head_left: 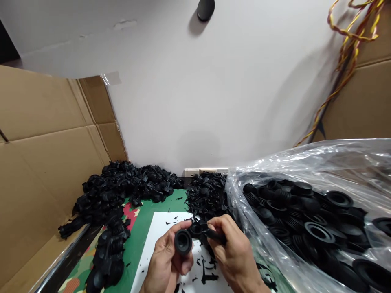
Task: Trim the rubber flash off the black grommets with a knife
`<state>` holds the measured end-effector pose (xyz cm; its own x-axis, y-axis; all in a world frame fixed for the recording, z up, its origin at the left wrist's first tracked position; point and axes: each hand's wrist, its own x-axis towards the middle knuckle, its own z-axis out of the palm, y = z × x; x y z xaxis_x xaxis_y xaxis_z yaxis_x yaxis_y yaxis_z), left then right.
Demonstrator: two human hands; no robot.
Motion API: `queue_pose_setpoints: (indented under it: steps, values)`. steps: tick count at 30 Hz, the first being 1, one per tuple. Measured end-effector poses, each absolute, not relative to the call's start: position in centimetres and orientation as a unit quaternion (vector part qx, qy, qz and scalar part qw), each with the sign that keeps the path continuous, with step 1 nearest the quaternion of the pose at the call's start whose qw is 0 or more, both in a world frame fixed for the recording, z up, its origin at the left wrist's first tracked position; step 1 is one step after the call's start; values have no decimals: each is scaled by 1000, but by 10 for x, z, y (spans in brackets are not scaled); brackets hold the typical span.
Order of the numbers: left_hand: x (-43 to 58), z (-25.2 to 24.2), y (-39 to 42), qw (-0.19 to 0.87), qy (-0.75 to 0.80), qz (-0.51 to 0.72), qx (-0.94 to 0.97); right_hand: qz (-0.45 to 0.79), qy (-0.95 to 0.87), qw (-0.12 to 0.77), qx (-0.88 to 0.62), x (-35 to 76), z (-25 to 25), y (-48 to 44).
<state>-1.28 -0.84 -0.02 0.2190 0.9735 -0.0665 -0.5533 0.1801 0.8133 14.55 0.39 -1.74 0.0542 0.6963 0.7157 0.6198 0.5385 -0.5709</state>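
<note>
My left hand (169,257) is closed around a black rubber bellows (183,241), its round open end turned up toward me. Another dark ringed part (197,228) shows between my two hands; whether it joins the bellows I cannot tell. My right hand (233,249) pinches a black elongated piece (216,236) close to that ring, its exact kind hidden by the fingers. Beneath both hands lies a white sheet (159,232) with black scraps scattered over it and dark strokes on its lower part.
Black rubber parts are heaped at the left (134,183), and a row of them (108,256) runs toward me. Small black trimmings (207,195) pile up behind my hands. At right, a clear plastic bag (275,162) holds many bellows. Cardboard (45,134) stands left; twisted wires (348,77) hang right.
</note>
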Motion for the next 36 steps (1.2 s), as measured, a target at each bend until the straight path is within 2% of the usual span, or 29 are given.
queue_pose_setpoints:
  steps: [6, 13, 25, 36]
  values:
    - [-14, -1, -5, 727, 269, 537, 333, 104, -699, 548, -448, 140, -10, 0]
    - [-16, 1, -4, 721, 284, 526, 350, 145, -681, 604, -388, 130, -15, -1]
    - [-13, 8, -5, 720, 292, 535, 332, 131, -703, 604, -352, 123, -15, -4]
    - [-12, 1, -6, 697, 348, 550, 301, 169, -698, 620, -316, 115, -17, -7]
